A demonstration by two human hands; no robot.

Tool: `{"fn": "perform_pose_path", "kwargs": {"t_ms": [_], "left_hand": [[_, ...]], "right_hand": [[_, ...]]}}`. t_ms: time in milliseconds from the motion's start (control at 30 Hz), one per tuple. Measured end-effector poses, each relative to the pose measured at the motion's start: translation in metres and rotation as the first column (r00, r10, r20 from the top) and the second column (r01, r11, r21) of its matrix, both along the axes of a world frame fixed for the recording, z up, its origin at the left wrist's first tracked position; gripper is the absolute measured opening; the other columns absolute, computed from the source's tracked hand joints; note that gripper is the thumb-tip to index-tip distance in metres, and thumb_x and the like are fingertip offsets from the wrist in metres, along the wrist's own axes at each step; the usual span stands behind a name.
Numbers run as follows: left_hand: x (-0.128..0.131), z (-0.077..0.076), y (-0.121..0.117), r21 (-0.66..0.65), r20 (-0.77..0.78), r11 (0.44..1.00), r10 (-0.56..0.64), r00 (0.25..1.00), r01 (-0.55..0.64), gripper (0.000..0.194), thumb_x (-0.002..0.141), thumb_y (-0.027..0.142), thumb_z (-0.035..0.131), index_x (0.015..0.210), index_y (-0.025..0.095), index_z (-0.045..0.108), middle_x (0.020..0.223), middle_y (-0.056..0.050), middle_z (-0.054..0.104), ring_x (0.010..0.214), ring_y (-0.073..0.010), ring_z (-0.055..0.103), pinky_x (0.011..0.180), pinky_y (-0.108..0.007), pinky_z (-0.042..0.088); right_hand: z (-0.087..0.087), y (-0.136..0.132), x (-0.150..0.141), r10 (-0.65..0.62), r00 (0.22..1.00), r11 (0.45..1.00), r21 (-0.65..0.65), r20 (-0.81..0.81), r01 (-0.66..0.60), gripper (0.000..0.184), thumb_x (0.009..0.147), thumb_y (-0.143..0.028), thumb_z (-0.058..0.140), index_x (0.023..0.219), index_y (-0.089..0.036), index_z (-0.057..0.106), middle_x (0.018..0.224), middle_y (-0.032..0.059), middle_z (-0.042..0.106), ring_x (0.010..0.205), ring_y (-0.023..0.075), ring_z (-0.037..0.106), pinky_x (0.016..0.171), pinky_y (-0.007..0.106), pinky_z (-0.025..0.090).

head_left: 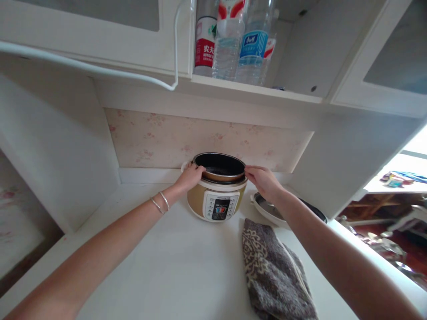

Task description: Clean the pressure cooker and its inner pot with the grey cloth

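The left hand (191,174) and right hand (266,183) hold opposite sides of a dark-lined inner pot (220,162), which stands partly above the rim of a gold-and-white cooker (196,202) on the white table (160,271). Two silver bangles (164,201) circle the left wrist (171,195). A brown patterned towel (276,271) lies nearer, to the right, beside a round white-edged piece (265,211) partly hidden by the right forearm (313,226). Bottles (228,51) stand on the shelf (267,92) above.

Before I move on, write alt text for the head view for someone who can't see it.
The left hand and right hand grip opposite sides of a pot whose rim stands above a rice cooker on a white counter. A towel and, partly behind the right arm, a likely lid lie to the right; bottles stand on a shelf above.
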State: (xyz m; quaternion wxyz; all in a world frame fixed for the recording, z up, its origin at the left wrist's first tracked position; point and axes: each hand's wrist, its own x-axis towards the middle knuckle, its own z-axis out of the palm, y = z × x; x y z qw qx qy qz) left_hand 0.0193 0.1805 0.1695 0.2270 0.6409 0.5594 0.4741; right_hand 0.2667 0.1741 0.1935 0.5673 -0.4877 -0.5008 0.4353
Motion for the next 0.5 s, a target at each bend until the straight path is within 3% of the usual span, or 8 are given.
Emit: {"fn": "perform_pose_path", "kwargs": {"t_ms": [100, 200, 300, 367, 400, 433, 500], "left_hand": [[-0.004, -0.009, 0.004, 0.039, -0.074, 0.999, 0.012, 0.997, -0.009, 0.031, 0.079, 0.034, 0.049, 0.097, 0.015, 0.064, 0.118, -0.015, 0.06, 0.123, -0.0305, 0.043, 0.105, -0.041, 0.027], [-0.009, -0.015, 0.004, 0.051, -0.122, 0.999, -0.005, 0.993, 0.011, 0.039, 0.082, 0.039, 0.048, 0.108, 0.013, 0.062, 0.127, -0.017, 0.055, 0.129, -0.0309, 0.039, 0.109, -0.041, 0.024], [-0.016, -0.023, 0.001, 0.081, -0.177, 0.995, -0.041, 0.983, 0.056, 0.052, 0.087, 0.046, 0.042, 0.122, 0.009, 0.055, 0.138, -0.019, 0.046, 0.135, -0.0296, 0.033, 0.112, -0.042, 0.02], [-0.023, -0.031, -0.001, 0.11, -0.205, 0.99, -0.061, 0.977, 0.085, 0.058, 0.09, 0.047, 0.036, 0.131, 0.008, 0.048, 0.144, -0.019, 0.04, 0.139, -0.0273, 0.028, 0.114, -0.042, 0.018], [-0.027, -0.034, -0.002, 0.128, -0.222, 0.987, -0.066, 0.973, 0.096, 0.059, 0.091, 0.047, 0.034, 0.134, 0.008, 0.045, 0.147, -0.018, 0.037, 0.14, -0.0259, 0.026, 0.115, -0.041, 0.017], [-0.03, -0.038, -0.003, 0.146, -0.243, 0.984, -0.065, 0.968, 0.102, 0.06, 0.092, 0.047, 0.033, 0.137, 0.009, 0.042, 0.149, -0.017, 0.034, 0.141, -0.0245, 0.025, 0.115, -0.04, 0.016], [-0.034, -0.045, -0.003, 0.177, -0.289, 0.979, -0.049, 0.956, 0.103, 0.06, 0.093, 0.046, 0.029, 0.14, 0.009, 0.039, 0.15, -0.016, 0.032, 0.141, -0.0223, 0.024, 0.116, -0.038, 0.014]], "right_hand": [[0.004, -0.015, 0.009, 0.036, 0.995, 0.999, 0.038, -0.096, -0.032, 0.01, 0.067, -0.016, 0.066, 0.076, -0.02, 0.07, 0.095, 0.0044, 0.071, 0.103, 0.0193, 0.062, 0.097, 0.029, 0.048], [0.002, -0.04, 0.029, 0.067, 0.995, 0.996, 0.064, -0.079, -0.062, 0.013, 0.071, -0.023, 0.07, 0.083, -0.019, 0.07, 0.104, 0.0069, 0.069, 0.101, 0.0199, 0.064, 0.097, 0.03, 0.049], [-0.01, -0.07, 0.068, 0.207, 0.977, 0.972, -0.12, 0.051, -0.2, 0.026, 0.073, -0.035, 0.071, 0.092, -0.018, 0.07, 0.11, 0.012, 0.067, 0.085, 0.0199, 0.068, 0.082, 0.033, 0.056], [-0.025, -0.09, 0.106, 0.395, 0.909, 0.878, -0.347, 0.133, -0.331, 0.031, 0.071, -0.041, 0.072, 0.088, -0.016, 0.072, 0.095, 0.0156, 0.07, 0.069, 0.0192, 0.067, 0.066, 0.031, 0.056], [-0.035, -0.099, 0.127, 0.51, 0.847, 0.782, -0.49, 0.148, -0.385, 0.031, 0.07, -0.043, 0.072, 0.084, -0.015, 0.072, 0.089, 0.0175, 0.07, 0.063, 0.0196, 0.066, 0.059, 0.031, 0.054], [-0.046, -0.107, 0.148, 0.574, 0.805, 0.698, -0.603, 0.148, -0.387, 0.032, 0.069, -0.045, 0.072, 0.08, -0.015, 0.073, 0.084, 0.0184, 0.07, 0.058, 0.0202, 0.065, 0.051, 0.03, 0.052], [-0.07, -0.118, 0.186, 0.583, 0.792, 0.615, -0.735, 0.178, -0.288, 0.031, 0.071, -0.05, 0.068, 0.073, -0.019, 0.073, 0.076, 0.017, 0.069, 0.051, 0.018, 0.061, 0.046, 0.028, 0.047]]}}
